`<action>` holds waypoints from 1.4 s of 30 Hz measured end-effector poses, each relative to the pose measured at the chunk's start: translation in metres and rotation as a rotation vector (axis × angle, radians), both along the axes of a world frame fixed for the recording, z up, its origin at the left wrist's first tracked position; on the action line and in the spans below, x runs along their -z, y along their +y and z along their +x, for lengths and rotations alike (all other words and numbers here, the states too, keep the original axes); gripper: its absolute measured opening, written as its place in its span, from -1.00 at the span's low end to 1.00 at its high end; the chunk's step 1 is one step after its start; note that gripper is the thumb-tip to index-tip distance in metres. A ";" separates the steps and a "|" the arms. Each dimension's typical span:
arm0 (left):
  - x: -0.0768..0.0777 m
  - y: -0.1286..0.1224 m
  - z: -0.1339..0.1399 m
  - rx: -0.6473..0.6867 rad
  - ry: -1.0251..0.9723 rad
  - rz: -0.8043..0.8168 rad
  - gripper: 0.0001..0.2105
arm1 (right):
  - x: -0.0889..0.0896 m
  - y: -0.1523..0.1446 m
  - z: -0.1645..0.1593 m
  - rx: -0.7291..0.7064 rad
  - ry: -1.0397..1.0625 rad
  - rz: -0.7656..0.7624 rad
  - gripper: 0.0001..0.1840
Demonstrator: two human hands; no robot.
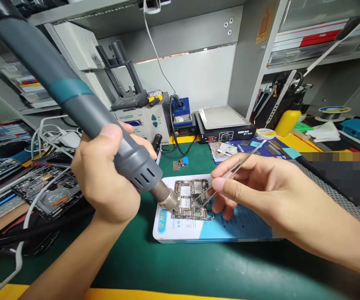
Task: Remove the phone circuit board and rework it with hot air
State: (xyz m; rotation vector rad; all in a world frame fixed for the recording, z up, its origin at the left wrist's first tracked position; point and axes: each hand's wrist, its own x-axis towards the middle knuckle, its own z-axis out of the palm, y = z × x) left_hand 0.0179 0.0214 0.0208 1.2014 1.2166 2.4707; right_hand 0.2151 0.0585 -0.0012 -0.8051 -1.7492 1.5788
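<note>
My left hand (105, 179) is wrapped round the grey barrel of a hot air gun (89, 108), whose metal nozzle points down at the left side of a phone circuit board (186, 210). Between the thumb and fingers of my right hand (257, 183) is a pair of metal tweezers (237, 164). Its two tips reach down to the dark chips on the board; whether they touch is too small to tell. The board lies flat on a white and blue box (229, 233).
Behind the box stand a grey hot air station (157, 116) and a black heating plate unit (223, 125). Opened phones (48, 187) and cables crowd the left. A small part with a blue piece (181, 162) lies on the green mat (198, 266). A yellow bottle (287, 122) stands at right.
</note>
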 end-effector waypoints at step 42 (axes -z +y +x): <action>-0.003 -0.018 0.011 0.063 -0.193 -0.305 -0.82 | 0.032 0.008 0.024 0.070 -0.166 0.018 -0.74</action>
